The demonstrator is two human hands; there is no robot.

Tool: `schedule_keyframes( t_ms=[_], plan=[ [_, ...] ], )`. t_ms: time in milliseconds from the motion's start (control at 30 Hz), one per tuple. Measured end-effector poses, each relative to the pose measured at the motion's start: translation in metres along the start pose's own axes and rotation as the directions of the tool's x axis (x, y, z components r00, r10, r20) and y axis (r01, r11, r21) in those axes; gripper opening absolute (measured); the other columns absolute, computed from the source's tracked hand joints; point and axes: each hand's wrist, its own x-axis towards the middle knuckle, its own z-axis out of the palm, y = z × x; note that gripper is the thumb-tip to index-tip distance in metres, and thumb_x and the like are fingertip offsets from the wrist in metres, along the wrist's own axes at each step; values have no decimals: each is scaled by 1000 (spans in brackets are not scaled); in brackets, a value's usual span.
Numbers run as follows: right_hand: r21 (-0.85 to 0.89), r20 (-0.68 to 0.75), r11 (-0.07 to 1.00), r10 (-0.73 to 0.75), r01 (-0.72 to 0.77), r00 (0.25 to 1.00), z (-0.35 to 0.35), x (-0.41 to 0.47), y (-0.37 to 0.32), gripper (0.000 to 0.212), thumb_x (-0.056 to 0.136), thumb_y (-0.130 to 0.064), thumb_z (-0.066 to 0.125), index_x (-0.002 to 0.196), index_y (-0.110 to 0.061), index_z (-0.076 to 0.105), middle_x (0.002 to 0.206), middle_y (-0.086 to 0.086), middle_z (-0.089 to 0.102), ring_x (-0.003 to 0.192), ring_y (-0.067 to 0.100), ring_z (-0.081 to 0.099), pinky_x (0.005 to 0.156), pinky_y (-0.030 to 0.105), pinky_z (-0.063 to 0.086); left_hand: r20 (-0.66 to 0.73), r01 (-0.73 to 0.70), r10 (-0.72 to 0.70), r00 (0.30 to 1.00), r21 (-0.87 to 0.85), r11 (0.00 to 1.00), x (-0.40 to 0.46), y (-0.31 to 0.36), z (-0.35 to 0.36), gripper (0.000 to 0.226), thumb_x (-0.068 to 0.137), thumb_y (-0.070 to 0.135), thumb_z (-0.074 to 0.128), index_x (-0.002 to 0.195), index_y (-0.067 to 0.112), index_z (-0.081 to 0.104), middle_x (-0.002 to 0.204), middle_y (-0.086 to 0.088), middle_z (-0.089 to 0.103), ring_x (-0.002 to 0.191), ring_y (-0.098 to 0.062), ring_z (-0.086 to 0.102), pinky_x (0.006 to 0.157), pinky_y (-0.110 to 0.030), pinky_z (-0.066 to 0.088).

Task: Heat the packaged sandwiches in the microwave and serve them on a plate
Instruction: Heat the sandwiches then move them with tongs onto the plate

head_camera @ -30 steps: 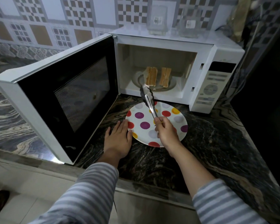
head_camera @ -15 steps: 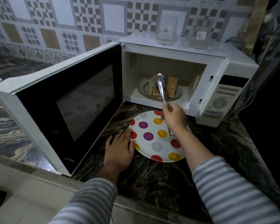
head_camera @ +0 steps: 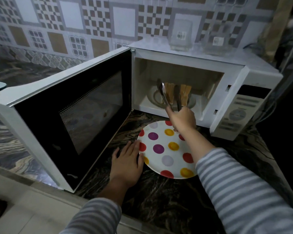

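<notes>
The right hand (head_camera: 182, 119) grips a pair of metal tongs (head_camera: 169, 97), which a second ago pointed down over the polka-dot plate (head_camera: 166, 151) and half a second ago rose, arms together, to the mouth of the microwave (head_camera: 189, 78). Now the tong arms are spread inside the cavity, one on each side of the left sandwich half (head_camera: 169, 92); whether they touch the bread cannot be told. The right sandwich half (head_camera: 185, 95) stands just beside it on the glass turntable (head_camera: 152, 97). The left hand (head_camera: 126, 163) lies flat with fingers straight on the dark marble counter (head_camera: 159, 200), touching the plate's rim as before. Heating appears finished; the transfer to the plate is starting, and a squeeze on the tongs looks like the next need.
</notes>
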Motion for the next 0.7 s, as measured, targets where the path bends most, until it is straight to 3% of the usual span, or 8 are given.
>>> schedule_keyframes(
  t_ms=[67, 200, 233, 433, 567, 700],
  plan=[
    [-90, -10, 996, 4, -5, 1000, -4, 11, -8, 55, 81, -64, 53, 72, -9, 58, 71, 8, 66, 70, 32, 67, 67, 41, 57, 2, 2, -2, 1000, 3, 1000, 0, 0, 0, 56, 101, 46, 13, 154, 30, 8, 160, 12, 16, 147, -4, 6, 118, -37, -1],
    [-163, -51, 987, -4, -5, 999, 3, 34, -13, 58, 85, -58, 56, 117, -9, 59, 112, 13, 62, 99, 37, 62, 70, 35, 46, -2, 6, -6, 1000, 13, 1000, 0, -1, 2, 69, 89, 54, -3, 154, 32, 6, 160, 13, 15, 147, -3, 5, 118, -36, -1],
    [-177, -52, 984, 7, -16, 999, 6, 38, -14, 59, 87, -57, 55, 120, -8, 58, 117, 13, 60, 103, 37, 60, 71, 35, 44, 1, 7, -7, 1000, 7, 1000, 0, -1, 2, 73, 86, 58, -7, 154, 32, 5, 160, 13, 13, 147, -3, 4, 118, -36, -2],
    [-275, 4, 961, 0, 1, 1000, 27, 54, -15, 54, 94, -51, 47, 111, -4, 65, 114, 12, 65, 102, 32, 61, 66, 29, 36, 40, -2, 2, 999, -2, 1000, 0, -1, 2, 80, 87, 76, 12, 153, 34, -4, 161, 15, 2, 147, -4, -5, 119, -42, -10],
    [-287, 12, 958, 12, -8, 1000, 39, 66, -12, 52, 96, -47, 46, 121, -4, 62, 124, 15, 62, 112, 35, 58, 84, 35, 45, 48, -3, 3, 999, 2, 1000, 1, 0, 3, 86, 82, 82, 14, 152, 36, -4, 160, 14, -7, 146, -4, -11, 117, -42, -14],
    [-335, 10, 942, 26, -21, 1000, 39, 70, -12, 41, 100, -34, 46, 125, -4, 58, 140, 13, 49, 126, 31, 49, 93, 34, 43, 40, -19, 19, 999, 0, 1000, 1, -1, 2, 86, 82, 81, 17, 152, 36, -3, 157, 19, -16, 146, -4, -14, 116, -43, -15]
  ],
)
